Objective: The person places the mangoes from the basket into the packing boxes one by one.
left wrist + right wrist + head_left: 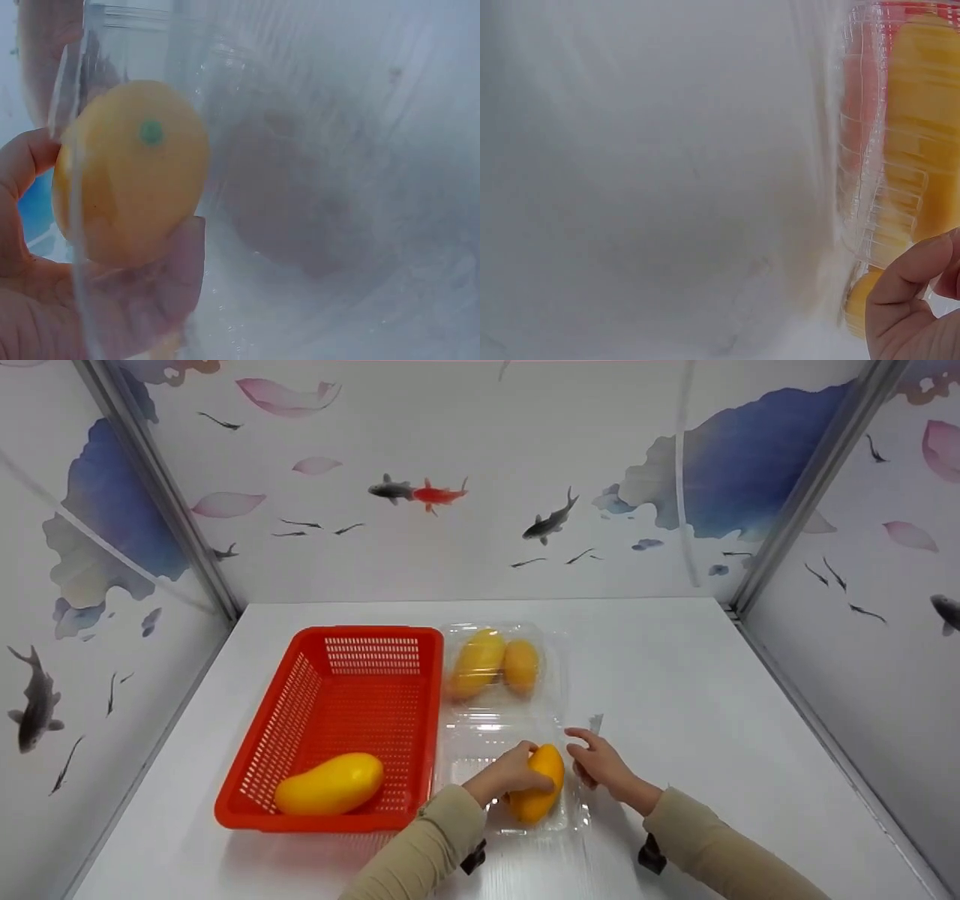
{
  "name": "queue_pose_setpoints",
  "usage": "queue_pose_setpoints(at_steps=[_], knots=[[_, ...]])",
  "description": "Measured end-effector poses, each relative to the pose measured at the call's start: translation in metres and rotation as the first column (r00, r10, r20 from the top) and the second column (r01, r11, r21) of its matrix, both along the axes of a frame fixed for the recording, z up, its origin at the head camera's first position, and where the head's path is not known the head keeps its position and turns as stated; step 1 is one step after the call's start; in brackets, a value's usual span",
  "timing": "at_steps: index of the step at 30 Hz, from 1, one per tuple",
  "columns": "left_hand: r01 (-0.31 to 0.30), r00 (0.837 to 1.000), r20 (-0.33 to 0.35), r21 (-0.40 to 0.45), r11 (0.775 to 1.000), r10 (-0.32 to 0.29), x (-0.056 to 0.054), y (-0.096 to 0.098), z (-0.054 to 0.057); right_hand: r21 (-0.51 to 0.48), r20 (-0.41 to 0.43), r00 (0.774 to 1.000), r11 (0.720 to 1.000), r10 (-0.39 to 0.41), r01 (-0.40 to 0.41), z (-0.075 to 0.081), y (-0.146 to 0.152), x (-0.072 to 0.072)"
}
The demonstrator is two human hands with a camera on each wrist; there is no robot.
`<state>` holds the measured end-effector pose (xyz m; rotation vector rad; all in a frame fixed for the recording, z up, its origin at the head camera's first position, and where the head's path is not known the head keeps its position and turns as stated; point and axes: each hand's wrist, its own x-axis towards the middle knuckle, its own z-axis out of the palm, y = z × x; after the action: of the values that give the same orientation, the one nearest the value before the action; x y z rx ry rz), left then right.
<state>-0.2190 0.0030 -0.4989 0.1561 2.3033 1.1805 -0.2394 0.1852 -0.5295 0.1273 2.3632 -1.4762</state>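
Observation:
In the head view, my left hand (517,774) grips a yellow mango (551,769) over the near half of an opened clear plastic clamshell box (465,746). Seen through clear plastic in the left wrist view, fingers and thumb curl round the mango (135,180), which has a small green spot. My right hand (607,769) is beside the box's right edge, index finger reaching toward it, the others loosely bent. Two more mangoes, one larger (480,660) and one smaller (521,667), lie in the far half under clear plastic. In the right wrist view, my right hand (915,307) appears near the box wall (862,150).
Left of the box stands a red plastic basket (439,697) with one large yellow mango (330,785) at its near end. All sit on a white table (675,675), enclosed by printed panels (480,555) at the back and both sides.

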Motion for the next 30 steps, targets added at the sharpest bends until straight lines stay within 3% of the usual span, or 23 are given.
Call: queue_pose_setpoints(at_steps=[8, 14, 21, 26, 30], knots=[[0.034, 0.999, 0.010, 0.022, 0.999, -0.034, 0.0050, 0.0028, -0.0074, -0.046, -0.030, 0.999, 0.999, 0.024, -0.026, 0.0001, -0.0003, 0.0014], [0.035, 0.999, -0.019, 0.040, 0.999, -0.034, 0.0059, 0.0014, -0.0086, -0.053, -0.033, 0.999, 0.998, 0.037, -0.038, 0.0002, -0.0002, 0.0021], [0.027, 1.000, -0.007, 0.046, 0.999, -0.027, 0.0060, 0.0013, -0.0102, -0.042, -0.029, 0.999, 0.998, 0.040, -0.041, 0.0008, 0.0002, 0.0021], [0.028, 1.000, -0.004, 0.041, 0.999, -0.028, 0.0078, 0.0009, -0.0084, -0.039, -0.027, 0.998, 0.998, 0.052, -0.053, 0.0001, 0.0007, 0.0023], [0.036, 0.999, -0.012, 0.000, 0.999, -0.036, 0.0105, -0.0008, -0.0007, -0.040, -0.021, 0.999, 0.998, 0.048, -0.049, 0.0004, 0.0012, 0.0026]])
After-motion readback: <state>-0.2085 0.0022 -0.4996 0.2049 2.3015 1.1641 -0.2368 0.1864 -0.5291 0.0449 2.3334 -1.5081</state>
